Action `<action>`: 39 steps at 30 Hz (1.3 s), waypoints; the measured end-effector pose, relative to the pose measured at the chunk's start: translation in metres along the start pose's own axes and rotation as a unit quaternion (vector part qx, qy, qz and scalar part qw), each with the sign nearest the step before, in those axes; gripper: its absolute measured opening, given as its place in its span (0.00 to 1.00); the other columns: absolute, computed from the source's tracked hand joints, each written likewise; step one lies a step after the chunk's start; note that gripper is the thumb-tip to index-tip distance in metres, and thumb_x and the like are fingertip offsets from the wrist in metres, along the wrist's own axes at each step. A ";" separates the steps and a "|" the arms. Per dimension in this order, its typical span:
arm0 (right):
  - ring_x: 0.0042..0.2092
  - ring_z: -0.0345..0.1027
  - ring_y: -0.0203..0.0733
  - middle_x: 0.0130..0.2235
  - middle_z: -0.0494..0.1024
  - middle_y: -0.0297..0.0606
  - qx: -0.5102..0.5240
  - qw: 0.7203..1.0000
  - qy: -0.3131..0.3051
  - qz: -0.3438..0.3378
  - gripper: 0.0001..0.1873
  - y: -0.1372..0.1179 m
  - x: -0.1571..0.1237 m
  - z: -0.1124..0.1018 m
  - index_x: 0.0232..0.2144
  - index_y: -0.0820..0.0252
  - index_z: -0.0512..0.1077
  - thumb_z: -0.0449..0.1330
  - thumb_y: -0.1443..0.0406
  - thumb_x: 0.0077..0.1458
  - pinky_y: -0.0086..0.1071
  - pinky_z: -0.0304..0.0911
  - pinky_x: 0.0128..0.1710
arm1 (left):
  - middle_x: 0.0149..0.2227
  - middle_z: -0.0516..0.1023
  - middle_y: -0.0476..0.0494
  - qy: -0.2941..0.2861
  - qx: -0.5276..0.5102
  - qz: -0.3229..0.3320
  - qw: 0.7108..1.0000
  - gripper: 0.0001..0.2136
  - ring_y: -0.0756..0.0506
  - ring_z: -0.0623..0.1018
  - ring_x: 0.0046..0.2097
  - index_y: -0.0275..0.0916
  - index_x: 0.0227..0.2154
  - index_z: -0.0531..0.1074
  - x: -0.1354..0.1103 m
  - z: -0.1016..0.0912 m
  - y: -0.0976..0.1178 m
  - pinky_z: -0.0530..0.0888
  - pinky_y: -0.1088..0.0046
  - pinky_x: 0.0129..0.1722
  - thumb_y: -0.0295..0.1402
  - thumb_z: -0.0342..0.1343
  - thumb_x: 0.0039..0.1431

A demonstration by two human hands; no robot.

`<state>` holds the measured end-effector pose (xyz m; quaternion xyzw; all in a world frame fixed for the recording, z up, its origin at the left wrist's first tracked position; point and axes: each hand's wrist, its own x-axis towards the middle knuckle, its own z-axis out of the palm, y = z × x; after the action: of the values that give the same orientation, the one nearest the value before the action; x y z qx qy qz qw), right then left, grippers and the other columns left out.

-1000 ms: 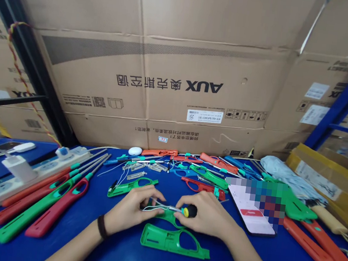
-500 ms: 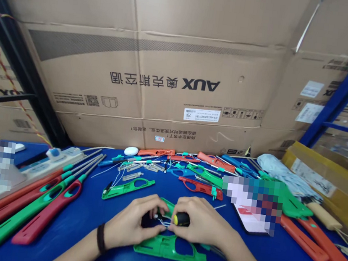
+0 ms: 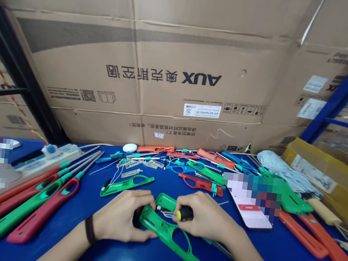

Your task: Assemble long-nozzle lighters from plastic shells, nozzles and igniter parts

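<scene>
My left hand [image 3: 119, 215] grips the left end of a green lighter casing half [image 3: 166, 230], tilted with its hollow inner side showing. Between thumb and fingers my right hand [image 3: 206, 219] holds a screwdriver [image 3: 185, 213] by its black and yellow handle; the shaft is hidden. Behind the held half lies a second green casing half [image 3: 163, 200], partly covered by my right hand. Thin white wires [image 3: 168, 214] with a small connector run between the two halves. A metal tube end shows below my right wrist.
Assembled long lighters [image 3: 43, 203] lie at the left beside a white power strip [image 3: 68, 153]. Opened casings, including a red half [image 3: 200, 184], and clear pieces [image 3: 130, 173] lie at the back. A phone [image 3: 251, 214], orange lighters [image 3: 303, 235] and a cardboard box [image 3: 318, 171] are at the right.
My left hand has taken hold of the front green casing half, lifting and tilting it toward the wires. My right hand stays near the same place with the screwdriver. The view has shifted slightly.
</scene>
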<state>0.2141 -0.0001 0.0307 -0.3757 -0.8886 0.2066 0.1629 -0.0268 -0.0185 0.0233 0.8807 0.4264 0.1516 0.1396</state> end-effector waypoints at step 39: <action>0.31 0.69 0.36 0.28 0.77 0.31 -0.042 0.999 -0.031 0.004 0.02 -0.010 0.003 0.001 0.26 0.58 0.71 0.58 0.68 0.46 0.26 0.51 0.27 | 0.39 0.77 0.47 0.043 0.060 0.087 0.994 0.14 0.47 0.76 0.37 0.46 0.45 0.73 0.003 0.007 -0.001 0.73 0.73 0.36 0.41 0.55 0.58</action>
<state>0.2058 -0.0045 0.0352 -0.3798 -0.8994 0.1809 0.1187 -0.0238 -0.0162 0.0172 0.9139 0.3622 0.1747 0.0547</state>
